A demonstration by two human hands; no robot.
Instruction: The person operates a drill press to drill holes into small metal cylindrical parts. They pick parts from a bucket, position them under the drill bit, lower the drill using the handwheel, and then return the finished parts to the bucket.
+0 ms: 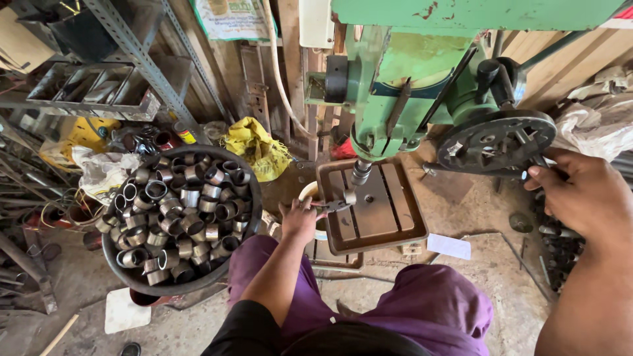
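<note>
My left hand (300,221) has its fingers pinching a short metal ring (345,199) on the drill table (376,231), right under the chuck (360,173). My right hand (583,194) has fingers curled on the feed wheel (496,140). The basin (132,277) left of my fingers looks full of rings, so I judge most remain.

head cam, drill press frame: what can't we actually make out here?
- Workpiece under the spindle: too small; the left hand covers part of it (head view).
- Right hand grip on the feed wheel: only fingertips meet the rim; which handle it touches is unclear.
- Drill press head: top cut off by the frame edge.
- Basin of metal rings: lower layers hidden by the upper ones.
</note>
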